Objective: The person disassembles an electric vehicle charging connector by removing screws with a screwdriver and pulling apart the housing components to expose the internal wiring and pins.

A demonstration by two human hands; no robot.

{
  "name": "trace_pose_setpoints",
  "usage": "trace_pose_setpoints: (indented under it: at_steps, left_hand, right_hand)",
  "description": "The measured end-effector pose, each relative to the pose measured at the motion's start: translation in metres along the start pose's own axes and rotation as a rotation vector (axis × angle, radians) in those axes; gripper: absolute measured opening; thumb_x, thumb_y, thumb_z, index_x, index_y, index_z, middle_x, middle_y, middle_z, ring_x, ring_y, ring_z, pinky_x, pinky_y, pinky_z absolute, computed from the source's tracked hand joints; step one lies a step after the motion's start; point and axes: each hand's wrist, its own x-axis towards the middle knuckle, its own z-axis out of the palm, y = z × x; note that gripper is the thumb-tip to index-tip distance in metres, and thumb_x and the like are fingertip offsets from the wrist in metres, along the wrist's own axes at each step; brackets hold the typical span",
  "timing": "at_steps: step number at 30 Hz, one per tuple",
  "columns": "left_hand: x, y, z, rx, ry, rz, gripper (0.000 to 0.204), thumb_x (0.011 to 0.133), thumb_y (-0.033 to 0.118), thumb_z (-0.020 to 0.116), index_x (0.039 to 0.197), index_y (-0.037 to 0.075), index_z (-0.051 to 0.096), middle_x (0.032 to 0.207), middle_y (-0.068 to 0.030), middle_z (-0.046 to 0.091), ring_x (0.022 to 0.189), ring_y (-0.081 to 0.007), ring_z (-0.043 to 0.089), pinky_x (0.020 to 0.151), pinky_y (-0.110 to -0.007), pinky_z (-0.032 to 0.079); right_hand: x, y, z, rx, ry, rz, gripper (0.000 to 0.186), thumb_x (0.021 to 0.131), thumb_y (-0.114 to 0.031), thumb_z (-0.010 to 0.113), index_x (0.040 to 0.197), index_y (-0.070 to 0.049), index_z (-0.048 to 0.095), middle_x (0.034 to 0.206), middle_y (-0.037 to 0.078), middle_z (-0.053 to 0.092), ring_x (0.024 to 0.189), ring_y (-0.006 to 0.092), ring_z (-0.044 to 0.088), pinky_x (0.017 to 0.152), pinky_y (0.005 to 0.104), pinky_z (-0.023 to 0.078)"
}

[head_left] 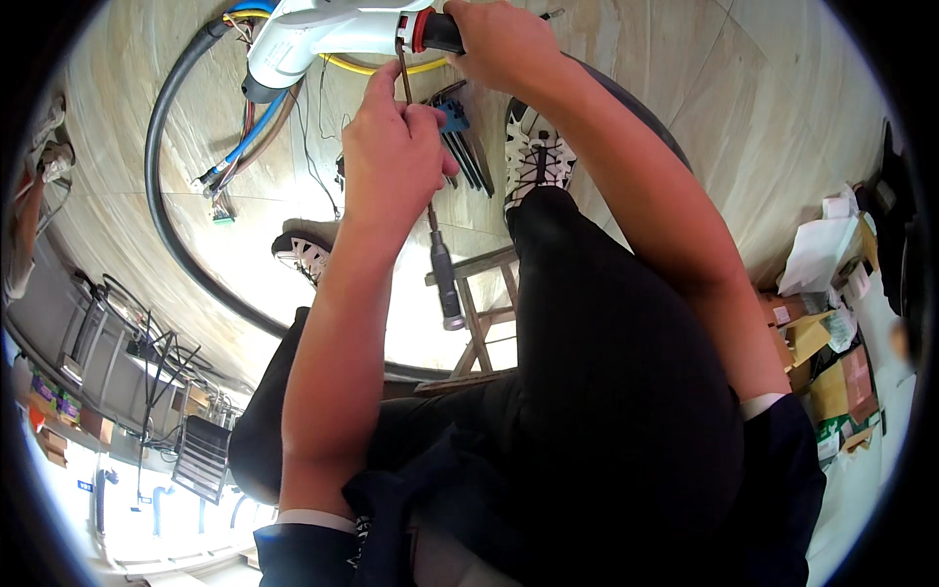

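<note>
My left hand point(391, 161) is closed on a long thin screwdriver point(445, 279), index finger pointing up along the shaft; the dark handle hangs below the hand. The screwdriver's tip meets a white device point(293, 44) at the top, beside a red ring point(421, 29) on its end. My right hand point(499, 44) grips the black sleeve point(440, 32) just right of that ring. Beneath my hands, a blue holder of black hex keys point(468, 152) lies on the tiled floor. Blue, yellow and other wires point(249, 137) trail from the device, some ending in connectors.
A thick black cable point(155, 176) loops on the floor point(743, 117) around my shoes. A wooden stool point(474, 318) is under me. Cartons and paper point(836, 372) are piled at the right; metal racks point(127, 342) and a slatted chair point(203, 455) are at the left.
</note>
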Motion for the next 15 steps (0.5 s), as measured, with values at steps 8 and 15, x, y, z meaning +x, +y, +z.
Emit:
trace_pose_setpoints:
  at_steps: [8, 15]
  left_hand:
    - [0.017, -0.027, -0.032, -0.015, -0.073, -0.02, 0.051, 0.091, 0.004, 0.049, 0.142, 0.005, 0.051, 0.082, -0.0046, 0.068, 0.055, -0.0028, 0.048, 0.049, -0.019, 0.038]
    - [0.024, -0.029, -0.053, 0.17, -0.095, 0.042, 0.046, 0.093, 0.008, 0.052, 0.138, 0.012, 0.06, 0.078, -0.0019, 0.067, 0.061, -0.0045, 0.053, 0.059, -0.022, 0.044]
  right_hand:
    - [-0.006, 0.0, -0.005, 0.058, 0.037, -0.057, 0.017, 0.08, -0.013, 0.064, 0.095, -0.004, 0.061, 0.081, 0.022, 0.068, 0.079, 0.0416, 0.067, 0.07, 0.0518, 0.053]
    - [-0.008, -0.008, -0.011, 0.049, 0.013, -0.074, 0.018, 0.08, -0.013, 0.064, 0.096, -0.003, 0.064, 0.082, 0.022, 0.068, 0.079, 0.0414, 0.067, 0.07, 0.0507, 0.053]
